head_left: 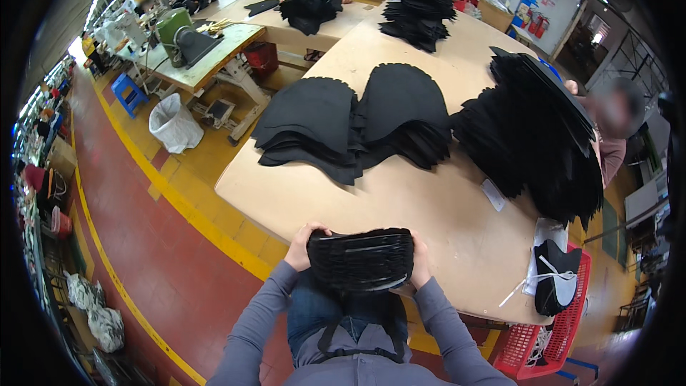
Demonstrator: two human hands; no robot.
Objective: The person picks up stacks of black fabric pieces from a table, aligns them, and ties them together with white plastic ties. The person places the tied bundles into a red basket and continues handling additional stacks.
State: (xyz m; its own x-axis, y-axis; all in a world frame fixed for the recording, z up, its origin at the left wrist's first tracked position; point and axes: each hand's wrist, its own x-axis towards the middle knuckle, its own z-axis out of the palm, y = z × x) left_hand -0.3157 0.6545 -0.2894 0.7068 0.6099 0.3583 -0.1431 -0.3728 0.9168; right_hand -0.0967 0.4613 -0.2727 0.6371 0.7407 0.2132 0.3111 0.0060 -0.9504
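Note:
A thick stack of black cut pieces (pixel 361 261) is held edge-up in front of my body, at the near edge of the table. My left hand (pixel 304 244) grips its left end and my right hand (pixel 421 257) its right end, fingers closed round the sides. Beyond it on the table lie two piles of black scalloped-edged pieces, the left pile (pixel 307 118) touching or nearly touching the right pile (pixel 404 111). Further right, a large heap of black pieces (pixel 536 136) leans in overlapping layers.
A tan table (pixel 421 207) bears the piles. At its right corner lies a tied black bundle (pixel 557 279) above a red basket (pixel 532 347). A tall black stack (pixel 421 0) stands at the back. Another person (pixel 614 118) is at the right. A white bin (pixel 175 123) stands left.

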